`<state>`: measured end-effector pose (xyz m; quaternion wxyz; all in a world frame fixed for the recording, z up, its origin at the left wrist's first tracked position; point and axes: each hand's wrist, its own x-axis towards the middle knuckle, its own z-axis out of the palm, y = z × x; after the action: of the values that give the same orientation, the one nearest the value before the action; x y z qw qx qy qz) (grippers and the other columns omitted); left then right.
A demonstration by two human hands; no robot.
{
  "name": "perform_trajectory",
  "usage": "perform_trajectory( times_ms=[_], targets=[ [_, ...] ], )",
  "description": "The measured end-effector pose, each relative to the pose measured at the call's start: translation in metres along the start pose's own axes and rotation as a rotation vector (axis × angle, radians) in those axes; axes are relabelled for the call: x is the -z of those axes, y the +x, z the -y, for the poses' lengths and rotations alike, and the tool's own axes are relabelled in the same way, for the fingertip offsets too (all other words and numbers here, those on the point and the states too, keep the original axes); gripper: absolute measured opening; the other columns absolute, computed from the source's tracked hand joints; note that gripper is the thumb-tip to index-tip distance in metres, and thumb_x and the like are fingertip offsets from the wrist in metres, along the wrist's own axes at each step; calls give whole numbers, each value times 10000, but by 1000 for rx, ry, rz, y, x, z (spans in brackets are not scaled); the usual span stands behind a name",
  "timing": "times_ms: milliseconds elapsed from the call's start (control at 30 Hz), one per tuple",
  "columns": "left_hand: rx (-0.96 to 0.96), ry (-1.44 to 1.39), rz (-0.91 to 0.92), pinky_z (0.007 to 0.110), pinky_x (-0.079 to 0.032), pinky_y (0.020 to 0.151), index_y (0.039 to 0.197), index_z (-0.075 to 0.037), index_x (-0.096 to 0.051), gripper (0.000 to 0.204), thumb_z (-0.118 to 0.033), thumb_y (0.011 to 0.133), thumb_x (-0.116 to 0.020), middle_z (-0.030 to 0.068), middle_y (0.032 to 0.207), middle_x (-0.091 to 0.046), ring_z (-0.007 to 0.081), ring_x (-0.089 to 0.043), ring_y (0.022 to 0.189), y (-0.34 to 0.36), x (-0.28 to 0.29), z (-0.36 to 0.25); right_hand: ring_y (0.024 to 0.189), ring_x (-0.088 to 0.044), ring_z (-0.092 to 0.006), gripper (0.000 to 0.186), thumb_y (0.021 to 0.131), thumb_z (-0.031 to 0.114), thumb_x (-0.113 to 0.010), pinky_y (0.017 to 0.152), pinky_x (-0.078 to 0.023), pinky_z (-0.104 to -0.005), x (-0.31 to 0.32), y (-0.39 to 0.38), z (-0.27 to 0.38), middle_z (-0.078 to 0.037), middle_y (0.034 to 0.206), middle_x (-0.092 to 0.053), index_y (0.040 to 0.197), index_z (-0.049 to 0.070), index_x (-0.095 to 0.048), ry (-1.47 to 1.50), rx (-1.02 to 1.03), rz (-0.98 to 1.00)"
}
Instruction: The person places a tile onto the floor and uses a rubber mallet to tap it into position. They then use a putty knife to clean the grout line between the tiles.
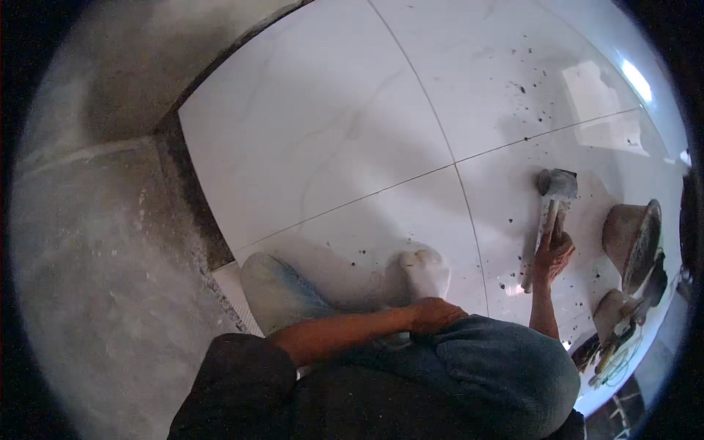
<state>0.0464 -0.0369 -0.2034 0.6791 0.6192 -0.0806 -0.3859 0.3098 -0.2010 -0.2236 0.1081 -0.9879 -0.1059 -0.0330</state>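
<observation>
At the right, my right hand [555, 258] is closed around the handle of a mallet [560, 185]. The mallet's grey, soiled head points away from me, on or just above the glossy white floor tiles [352, 139]. A long, pale, narrow strip [529, 275] runs beside the handle; whether it is a separate tool I cannot tell. My left forearm crosses in front of me, and my left hand [438, 315] rests against my bent right knee. Its fingers are too dark and hidden to make out.
A mortar-stained bucket [625, 238] leans at the right, with a cluttered heap of tools and cord [616, 341] nearer me. Dark crumbs dot the tiles. Bare grey concrete [110, 257] lies to the left, past a dark gap along the tile edge. My foot [425, 273] stands on a tile.
</observation>
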Motion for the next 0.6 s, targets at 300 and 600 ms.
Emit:
perform_trajectory(
  times_ms=[300,600],
  targets=[
    [-136,-427,-437,416,-104,1153,1484,-90,-88,719,-536,959,-292,193,1512,-157,331,-135,1409,-115,-98,-10,1147,-434,-339,484,874,484,-557,923,-352,-527,-14,-5,-2,-131,1209,-493,1146,84,-548,-191,82,-43],
    [416,-106,-1003,398,-405,990,1221,-58,-576,402,-350,955,-502,145,1229,-584,273,-540,1161,-259,-50,-36,1187,-406,-338,464,867,455,-575,949,-339,-518,-11,-5,11,-112,1280,-449,1167,102,-550,-319,30,-3]
  ],
)
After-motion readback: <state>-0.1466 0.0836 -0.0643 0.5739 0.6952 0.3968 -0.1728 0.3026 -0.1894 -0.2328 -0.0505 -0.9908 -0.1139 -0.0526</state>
